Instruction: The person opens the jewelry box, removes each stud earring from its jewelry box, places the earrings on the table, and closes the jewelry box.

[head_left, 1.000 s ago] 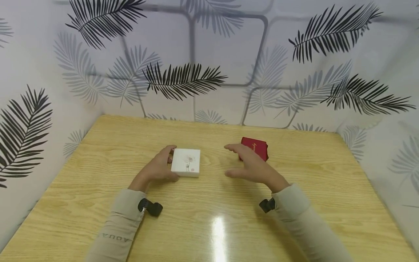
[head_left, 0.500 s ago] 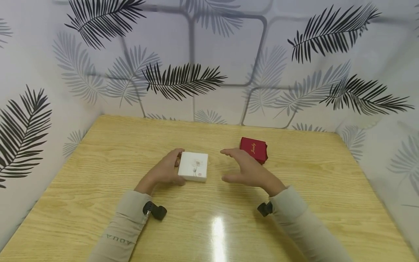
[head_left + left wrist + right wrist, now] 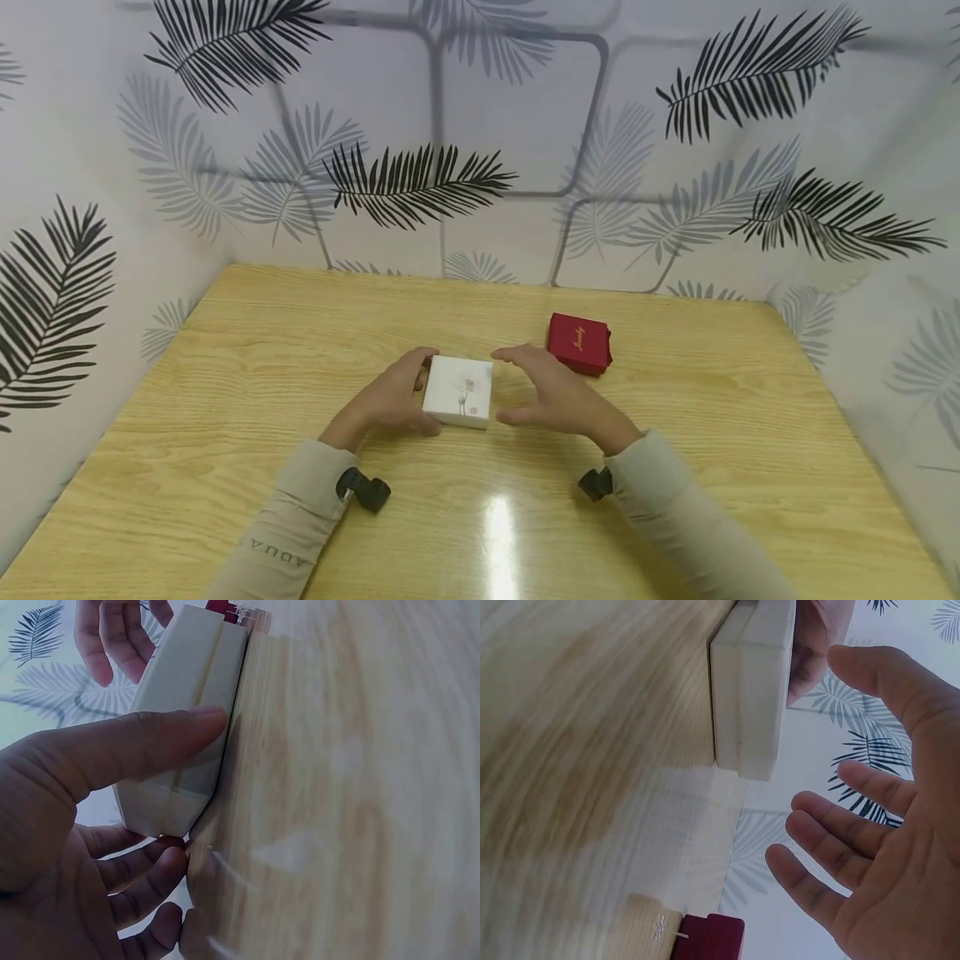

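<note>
A small white lidded box [image 3: 458, 390] with a flower drawn on its top sits near the middle of the table. My left hand [image 3: 395, 395] grips it from the left side, thumb along the near face and fingers at the far edge; the left wrist view shows the thumb [image 3: 150, 746] lying across the box's side [image 3: 187, 682]. To the right of the box, my right hand [image 3: 558, 395] is held apart from it, fingers and thumb spread with nothing between them. In the right wrist view a gap separates that hand [image 3: 900, 847] from the white box [image 3: 761, 690].
A dark red box [image 3: 579, 342] with gold lettering stands behind my right hand. A thin silvery piece [image 3: 664, 930] shows beside it in the right wrist view. The wooden table [image 3: 262, 333] meets a leaf-patterned wall [image 3: 517, 117] at the back.
My left hand has slid the white box to the right and slightly toward me. The right hand has shifted a little left, closer to the box. The red box stays put.
</note>
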A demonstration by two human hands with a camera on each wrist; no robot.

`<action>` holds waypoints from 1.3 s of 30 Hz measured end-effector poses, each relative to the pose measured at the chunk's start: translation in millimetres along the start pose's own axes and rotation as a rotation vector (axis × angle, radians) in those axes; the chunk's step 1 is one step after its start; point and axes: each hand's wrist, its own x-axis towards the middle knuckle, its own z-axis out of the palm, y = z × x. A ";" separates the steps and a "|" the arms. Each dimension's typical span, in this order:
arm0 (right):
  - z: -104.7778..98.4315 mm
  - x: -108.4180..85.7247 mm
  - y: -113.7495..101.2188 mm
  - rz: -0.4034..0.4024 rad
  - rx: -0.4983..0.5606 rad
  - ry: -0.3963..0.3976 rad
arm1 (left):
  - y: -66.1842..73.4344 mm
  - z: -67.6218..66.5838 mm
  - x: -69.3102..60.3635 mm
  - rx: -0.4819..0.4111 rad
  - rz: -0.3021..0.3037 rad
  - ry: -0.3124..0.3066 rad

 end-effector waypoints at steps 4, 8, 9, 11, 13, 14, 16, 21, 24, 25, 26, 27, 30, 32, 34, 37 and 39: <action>3.8 1.8 -1.9 -0.015 -0.012 -0.002 | 2.7 1.5 -1.8 0.000 0.010 -0.006; 5.2 2.9 -2.9 -0.037 -0.034 0.016 | 6.3 3.6 -2.3 0.014 0.025 -0.018; 5.2 3.1 -3.5 -0.040 -0.037 0.021 | 7.2 4.1 -2.4 0.018 0.027 -0.017; 4.9 3.4 -4.2 -0.041 -0.041 0.026 | 8.6 5.4 -2.4 0.025 0.024 -0.016; 4.5 3.6 -5.4 -0.033 -0.041 0.025 | 9.2 6.8 -2.4 0.027 0.024 -0.016; 4.5 3.8 -5.9 -0.030 -0.042 0.024 | 9.1 7.6 -1.9 0.028 0.023 -0.016; 4.6 4.0 -6.9 -0.024 -0.047 0.021 | 8.6 9.2 -1.2 0.026 0.022 -0.017; 5.9 4.3 -9.2 -0.030 -0.052 0.027 | 9.2 12.9 -1.6 0.035 0.028 -0.021; 5.8 3.2 -10.7 -0.032 -0.031 0.045 | 11.7 15.2 -2.9 0.038 0.033 -0.028; 5.4 2.6 -11.2 -0.028 -0.022 0.050 | 12.7 15.9 -3.2 0.039 0.035 -0.030; 5.1 2.1 -11.5 -0.028 -0.015 0.056 | 13.6 16.7 -3.5 0.044 0.036 -0.031; 4.5 1.5 -12.1 -0.026 -0.009 0.062 | 14.4 17.5 -3.8 0.050 0.041 -0.031; 3.1 0.8 -12.9 -0.016 0.001 0.065 | 15.7 19.7 -3.7 0.066 0.049 -0.033; 2.5 0.9 -13.0 -0.018 -0.002 0.061 | 16.5 21.1 -3.6 0.083 0.056 -0.034; 1.8 1.3 -13.1 -0.011 0.007 0.050 | 17.4 22.3 -3.6 0.086 0.060 -0.037; 1.1 1.5 -13.2 -0.003 0.016 0.029 | 19.4 24.2 -4.1 0.077 0.063 -0.041; 0.9 1.1 -14.2 0.008 0.018 0.014 | 20.3 25.3 -4.2 0.073 0.060 -0.038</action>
